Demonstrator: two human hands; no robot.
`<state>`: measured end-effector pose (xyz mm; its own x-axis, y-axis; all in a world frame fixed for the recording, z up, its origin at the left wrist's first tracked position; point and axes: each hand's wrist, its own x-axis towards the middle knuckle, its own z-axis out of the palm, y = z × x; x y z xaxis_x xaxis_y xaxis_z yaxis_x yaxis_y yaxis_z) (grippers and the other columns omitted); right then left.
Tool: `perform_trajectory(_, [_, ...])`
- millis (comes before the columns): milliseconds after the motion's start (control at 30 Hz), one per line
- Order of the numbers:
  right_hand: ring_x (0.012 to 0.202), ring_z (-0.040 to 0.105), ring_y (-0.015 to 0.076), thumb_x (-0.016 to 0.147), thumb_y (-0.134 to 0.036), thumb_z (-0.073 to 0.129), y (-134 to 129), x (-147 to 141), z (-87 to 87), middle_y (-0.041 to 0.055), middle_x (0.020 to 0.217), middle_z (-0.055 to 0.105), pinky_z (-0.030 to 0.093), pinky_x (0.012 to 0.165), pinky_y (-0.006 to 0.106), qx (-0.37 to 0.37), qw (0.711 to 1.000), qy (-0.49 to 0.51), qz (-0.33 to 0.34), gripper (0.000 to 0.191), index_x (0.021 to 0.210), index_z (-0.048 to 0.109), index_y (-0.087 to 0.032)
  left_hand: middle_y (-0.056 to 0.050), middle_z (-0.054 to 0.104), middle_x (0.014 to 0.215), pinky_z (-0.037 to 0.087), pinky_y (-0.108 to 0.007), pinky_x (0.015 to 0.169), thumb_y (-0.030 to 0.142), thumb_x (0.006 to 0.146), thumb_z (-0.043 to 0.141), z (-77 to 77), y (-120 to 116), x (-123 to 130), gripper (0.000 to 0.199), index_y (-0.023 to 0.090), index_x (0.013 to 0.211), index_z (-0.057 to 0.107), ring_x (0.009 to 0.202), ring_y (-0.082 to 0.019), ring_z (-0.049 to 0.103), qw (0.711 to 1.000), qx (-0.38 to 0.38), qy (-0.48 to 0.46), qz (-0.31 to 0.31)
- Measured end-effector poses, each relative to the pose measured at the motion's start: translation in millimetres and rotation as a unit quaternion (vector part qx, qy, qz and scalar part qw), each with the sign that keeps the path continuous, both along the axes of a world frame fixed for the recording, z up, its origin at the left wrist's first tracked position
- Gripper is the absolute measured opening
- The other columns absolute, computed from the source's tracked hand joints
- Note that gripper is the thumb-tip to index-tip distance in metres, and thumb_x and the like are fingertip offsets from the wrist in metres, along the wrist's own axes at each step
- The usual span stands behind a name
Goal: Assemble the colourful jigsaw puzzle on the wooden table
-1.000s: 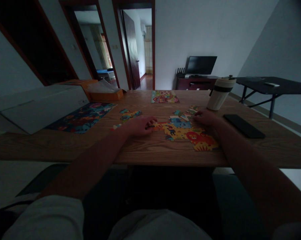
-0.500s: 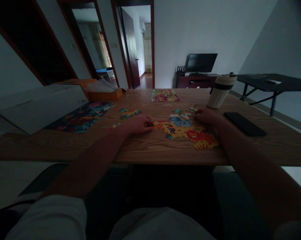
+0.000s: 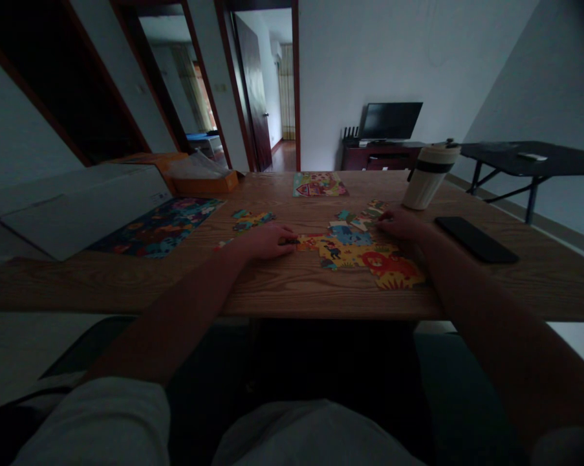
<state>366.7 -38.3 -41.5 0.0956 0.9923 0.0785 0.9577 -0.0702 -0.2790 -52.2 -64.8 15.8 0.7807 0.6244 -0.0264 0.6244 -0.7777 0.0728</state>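
A partly joined jigsaw puzzle (image 3: 347, 254) lies on the wooden table, with a red lion on yellow at its lower right. At its left end my left hand (image 3: 270, 241) pinches a small dark puzzle piece (image 3: 290, 242), mostly covered by the fingers, beside the orange section. My right hand (image 3: 401, 225) rests at the puzzle's upper right with curled fingers. Whatever is under those fingertips is hidden. Loose pieces (image 3: 346, 215) lie just left of the right hand, some overlapping the blue part. Another group of pieces (image 3: 253, 220) is behind my left hand.
A dark picture sheet (image 3: 160, 230) lies left beside a white box (image 3: 83, 200) and an orange box (image 3: 224, 184). A colourful picture card (image 3: 319, 184) is at the table's far edge. To the right stand a tumbler (image 3: 430, 178) and a black phone (image 3: 476, 239).
Both hands stay almost where they were. The left fingers have shifted very slightly around the piece at the puzzle's left end.
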Motion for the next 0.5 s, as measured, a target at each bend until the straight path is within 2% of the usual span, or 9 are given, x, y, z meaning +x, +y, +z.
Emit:
perform_trajectory(167, [0.097,0.071,0.0276,0.093,-0.04,0.06,2.0,1.5,-1.9,0.0124,0.107,0.075,0.055,0.085,0.038,0.001,1.0,-0.008,0.013,0.027,0.109,0.074,-0.023,-0.01,0.066,0.139,0.04,-0.035,0.109,0.047,0.102,0.045,0.7,-5.8,4.7,0.047,0.021,0.133,0.068,0.125,-0.025,0.059,1.0,0.005,0.009,0.022])
perform_trajectory(367, [0.093,0.071,0.0285,0.092,-0.038,0.062,0.0,-0.1,-0.7,0.0133,0.105,0.075,0.056,0.083,0.039,0.005,1.0,-0.009,0.007,0.027,0.11,0.075,-0.022,-0.008,0.065,0.14,0.037,-0.037,0.113,0.04,0.102,0.044,-3.1,-4.1,7.0,0.042,0.021,0.129,0.071,0.127,-0.025,0.059,1.0,0.015,0.011,0.003])
perform_trajectory(500, [0.095,0.071,0.0289,0.094,-0.04,0.061,-1.0,-1.4,1.2,0.0139,0.106,0.075,0.055,0.085,0.04,-0.004,1.0,-0.01,0.006,0.029,0.111,0.074,-0.02,-0.008,0.067,0.138,0.038,-0.037,0.113,0.043,0.103,0.045,-4.0,-3.9,4.9,0.044,0.023,0.133,0.068,0.128,-0.024,0.059,1.0,0.007,0.001,0.016])
